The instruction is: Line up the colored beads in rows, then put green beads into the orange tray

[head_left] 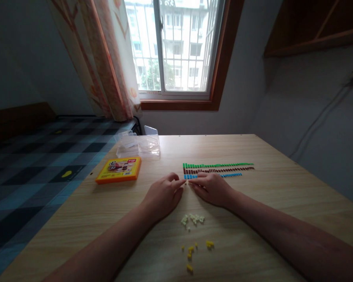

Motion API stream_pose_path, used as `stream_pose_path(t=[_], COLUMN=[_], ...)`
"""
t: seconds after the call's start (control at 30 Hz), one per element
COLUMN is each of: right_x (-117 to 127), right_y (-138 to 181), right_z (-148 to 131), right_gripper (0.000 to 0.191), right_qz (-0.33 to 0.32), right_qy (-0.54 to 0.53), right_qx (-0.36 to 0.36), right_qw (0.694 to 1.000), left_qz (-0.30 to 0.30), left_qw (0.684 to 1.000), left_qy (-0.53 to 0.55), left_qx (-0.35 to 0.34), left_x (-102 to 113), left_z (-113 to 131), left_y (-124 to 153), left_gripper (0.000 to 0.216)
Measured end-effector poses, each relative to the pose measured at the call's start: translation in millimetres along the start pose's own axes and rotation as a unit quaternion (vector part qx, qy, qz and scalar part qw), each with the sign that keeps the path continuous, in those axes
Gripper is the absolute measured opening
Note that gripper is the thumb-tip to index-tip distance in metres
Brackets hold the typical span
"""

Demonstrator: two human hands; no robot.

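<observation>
My left hand (163, 195) rests on the wooden table, index finger stretched out and thumb apart below it. Facing it, my right hand (212, 188) also points its index finger inward, with the thumb apart. Between the two index fingertips is a tiny pale block (186, 182), partly hidden by them. Just beyond lie three rows of small bricks: green bricks (217, 165), brown bricks (217, 170) and blue bricks (232, 175), the blue row partly covered by my right hand. Nearer me are loose pale green-white bricks (197, 219) and several yellow bricks (191, 249).
An orange and yellow box (119, 169) lies on the left of the table (270, 156). Clear plastic trays (138, 145) stand behind it at the back left edge. A bed with a checked cover (55, 164) adjoins the table's left side; a window is ahead.
</observation>
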State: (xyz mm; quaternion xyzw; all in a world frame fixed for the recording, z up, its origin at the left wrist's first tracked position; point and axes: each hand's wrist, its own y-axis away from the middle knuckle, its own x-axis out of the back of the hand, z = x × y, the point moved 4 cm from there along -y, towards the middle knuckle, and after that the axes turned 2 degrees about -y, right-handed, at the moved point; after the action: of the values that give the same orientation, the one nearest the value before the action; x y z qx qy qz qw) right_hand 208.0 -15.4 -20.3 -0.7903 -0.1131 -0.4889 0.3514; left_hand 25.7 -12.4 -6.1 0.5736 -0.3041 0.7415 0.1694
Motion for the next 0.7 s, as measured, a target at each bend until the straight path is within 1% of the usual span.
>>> stream_pose_path(t=[0.23,0.7], right_x=[-1.0,-1.4], right_y=[-1.0,-0.6], right_z=[1.1,2.5], right_gripper=[0.025,0.027], right_qz=[-0.011,-0.011], right_qy=[-0.004,0.002], right_qx=[0.003,0.003], right_qw=[1.000,1.000], left_qz=[-0.006,-0.002], left_qw=[1.000,1.000], left_qy=[-0.012,0.000], left_qx=[-0.007,-0.002], left_x=[-1.4,-0.9], left_z=[0.2,0.0], left_y=[-1.3,-1.0], left_gripper=[0.032,0.036])
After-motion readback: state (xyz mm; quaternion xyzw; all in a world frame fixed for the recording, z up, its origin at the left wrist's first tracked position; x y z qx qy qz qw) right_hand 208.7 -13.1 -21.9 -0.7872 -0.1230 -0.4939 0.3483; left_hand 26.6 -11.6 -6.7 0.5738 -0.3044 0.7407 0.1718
